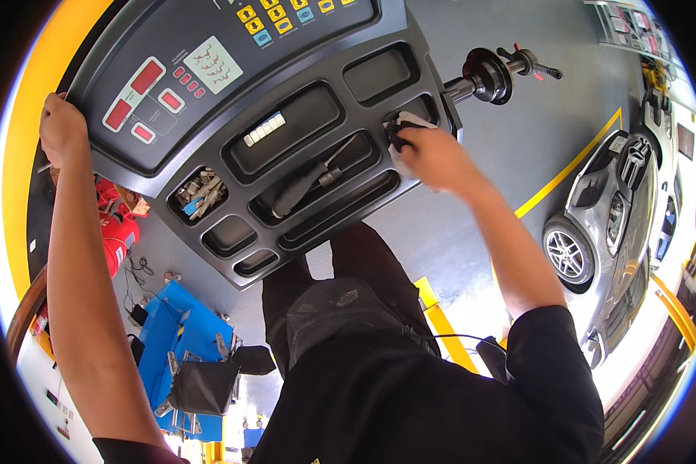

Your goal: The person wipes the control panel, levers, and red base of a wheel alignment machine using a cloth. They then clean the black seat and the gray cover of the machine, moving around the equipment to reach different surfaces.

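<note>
A dark grey wheel balancer's top tray (236, 158) lies before me, below its control panel (162, 143). My left hand (60, 130) is closed round the panel's left edge, its fingertips partly hidden. Over the tray's right-hand compartment, my right hand (437, 155) is closed on a pale cloth (398, 161). Something dark shows beside the fingers, too covered to name. A screwdriver-like tool with a dark handle (295, 195) lies slantwise in the middle slot. White adhesive wheel weights (264, 130) sit in the compartment above it, and loose metal wheel weights (201, 192) fill the left cup.
The balancer's shaft (491, 76) sticks out on the right with a black cone and a handled nut. A grey car (611, 209) stands beyond it. At lower left are a blue machine (166, 329) and a red container (116, 232); cables lie on the floor.
</note>
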Action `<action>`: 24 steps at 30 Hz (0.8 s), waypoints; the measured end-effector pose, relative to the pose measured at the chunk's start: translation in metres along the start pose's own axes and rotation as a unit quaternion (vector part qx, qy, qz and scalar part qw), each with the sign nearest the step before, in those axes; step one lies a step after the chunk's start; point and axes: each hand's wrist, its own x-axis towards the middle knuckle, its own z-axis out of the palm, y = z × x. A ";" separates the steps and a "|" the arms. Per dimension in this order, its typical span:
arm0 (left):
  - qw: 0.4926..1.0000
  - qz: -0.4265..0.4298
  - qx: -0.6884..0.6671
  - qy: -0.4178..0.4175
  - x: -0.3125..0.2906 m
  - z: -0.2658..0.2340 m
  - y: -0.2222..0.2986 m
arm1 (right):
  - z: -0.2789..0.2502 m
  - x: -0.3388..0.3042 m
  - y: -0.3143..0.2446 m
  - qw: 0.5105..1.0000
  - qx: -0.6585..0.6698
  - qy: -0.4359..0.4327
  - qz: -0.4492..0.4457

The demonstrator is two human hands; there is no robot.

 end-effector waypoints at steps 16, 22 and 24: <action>1.000 -0.011 -0.008 0.018 -0.021 -0.012 0.010 | 0.061 -0.052 0.033 0.966 0.223 0.080 0.108; 1.000 -0.001 -0.017 0.007 -0.020 -0.010 0.014 | 0.095 -0.060 0.006 0.988 0.040 0.139 -0.046; 0.999 0.024 -0.025 0.015 -0.013 -0.006 0.007 | 0.119 -0.057 -0.043 0.993 0.010 0.118 0.016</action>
